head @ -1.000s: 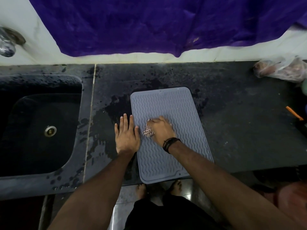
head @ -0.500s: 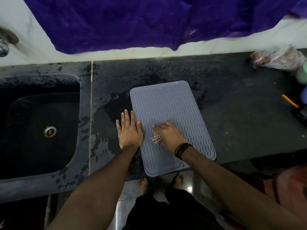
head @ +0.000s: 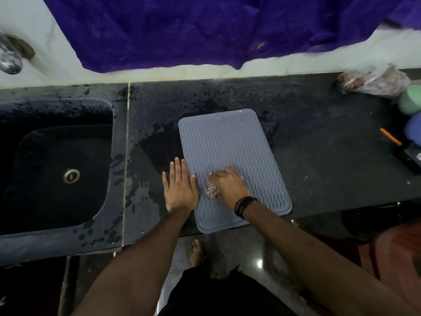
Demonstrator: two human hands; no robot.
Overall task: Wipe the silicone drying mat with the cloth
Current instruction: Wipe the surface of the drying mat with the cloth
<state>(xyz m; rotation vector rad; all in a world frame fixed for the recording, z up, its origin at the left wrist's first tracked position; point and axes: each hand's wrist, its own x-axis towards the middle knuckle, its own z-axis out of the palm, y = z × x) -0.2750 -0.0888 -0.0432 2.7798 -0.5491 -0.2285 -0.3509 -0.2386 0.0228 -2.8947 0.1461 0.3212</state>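
— Where's the mat?

— The grey rectangular silicone drying mat with wavy ridges (head: pixel 230 156) lies on the wet black stone counter (head: pixel 319 144), right of the dark sink (head: pixel 57 174), its near end at the counter's edge.

— And the hands?

— The right hand (head: pixel 227 185) has its fingers curled round a small bunched striped cloth (head: pixel 211 189), pressing it on the mat's near half. The left hand (head: pixel 180 188) lies flat, fingers straight, over the mat's left edge.
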